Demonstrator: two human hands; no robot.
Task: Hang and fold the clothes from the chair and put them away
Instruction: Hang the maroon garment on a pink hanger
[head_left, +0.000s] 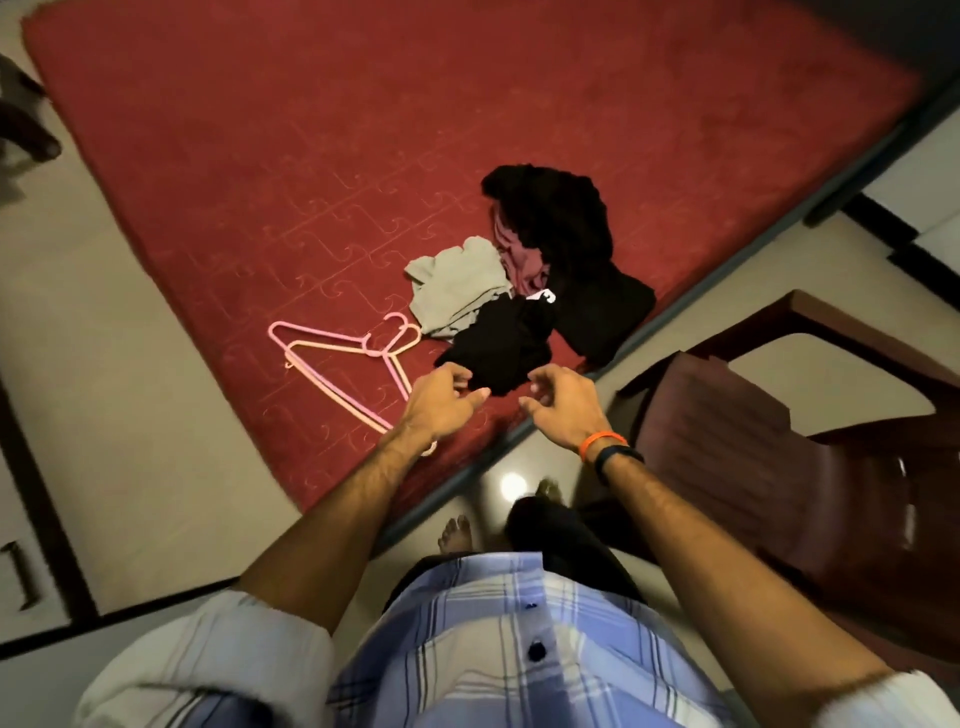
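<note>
1. The clothes lie in a heap on a red mattress (363, 130), toward its 4 o'clock edge, not on the chair.
2. A black garment (501, 345) forms the near end of the heap; a grey garment (460, 283) lies at its 11 o'clock, touching it.
3. A maroon garment (519, 260) shows between the grey one and a larger black pile (558, 218) at 1 o'clock.
4. Two plastic hangers (340, 345), one pink and one peach, lie overlapping on the mattress at 9 o'clock from the black garment.
5. The left hand (449, 402) reaches to the near edge of the black garment, fingers curled at the cloth; whether they actually pinch it I cannot tell.
6. The right hand (563, 402) hovers just beside the same garment at its 5 o'clock, fingers loosely curled and apart, holding nothing.
7. An orange band and a dark band sit on the right wrist.
8. A dark brown plastic chair (779, 441) stands on the floor at 3 o'clock from the hands, its seat bare.
9. The person wears a blue checked shirt (493, 649) with rolled sleeves.
</note>
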